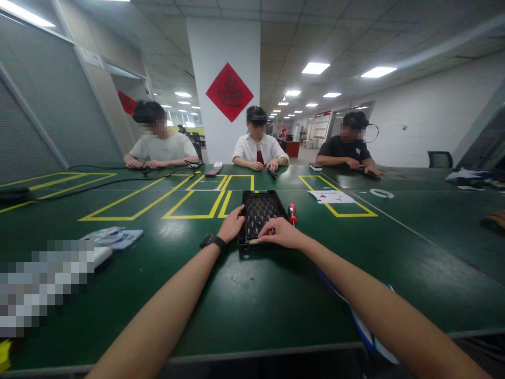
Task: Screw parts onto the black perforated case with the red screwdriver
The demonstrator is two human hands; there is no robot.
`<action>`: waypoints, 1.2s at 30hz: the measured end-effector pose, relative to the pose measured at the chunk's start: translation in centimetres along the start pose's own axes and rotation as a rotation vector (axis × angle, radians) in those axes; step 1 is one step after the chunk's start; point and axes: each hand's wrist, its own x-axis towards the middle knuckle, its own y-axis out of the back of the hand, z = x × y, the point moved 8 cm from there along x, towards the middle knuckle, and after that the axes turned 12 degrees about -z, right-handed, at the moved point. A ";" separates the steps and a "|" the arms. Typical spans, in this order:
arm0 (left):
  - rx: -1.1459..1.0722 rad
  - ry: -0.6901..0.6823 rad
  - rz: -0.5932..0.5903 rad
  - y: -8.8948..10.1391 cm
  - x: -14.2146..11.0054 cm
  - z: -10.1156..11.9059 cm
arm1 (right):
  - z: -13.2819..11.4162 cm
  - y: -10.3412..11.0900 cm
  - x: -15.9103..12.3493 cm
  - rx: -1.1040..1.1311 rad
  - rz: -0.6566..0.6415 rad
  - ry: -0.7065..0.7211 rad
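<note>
A shallow black case [259,210] with rows of small pointed pieces inside lies on the green table in front of me. My left hand [232,223] grips its left edge, fingers closed against the side wall. Over the near right part of the case, my right hand [282,232] is closed in a pinch, and its fingertips hide whatever they hold. A small pale yellowish piece [254,240] shows by those fingertips at the case's near end. Just right of the case lies a red and black screwdriver [292,213].
Yellow tape outlines [193,217] mark the green table [221,316]. A printed paper sheet [332,197] and a white ring-shaped coil [381,193] lie at right, plastic packets [114,238] at left. A black cable [114,184] crosses the far left. Three people sit opposite.
</note>
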 end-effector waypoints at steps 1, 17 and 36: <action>0.002 -0.005 -0.001 0.0 0.0 0.0 | 0.0 0.0 0.0 0.004 0.007 -0.001; -0.002 0.000 -0.010 0.0 -0.1 0.2 | 0.1 0.1 -0.1 -0.017 0.001 -0.017; 0.007 0.072 -0.024 -0.3 0.1 -0.5 | 0.1 -0.1 0.0 0.023 -0.012 -0.004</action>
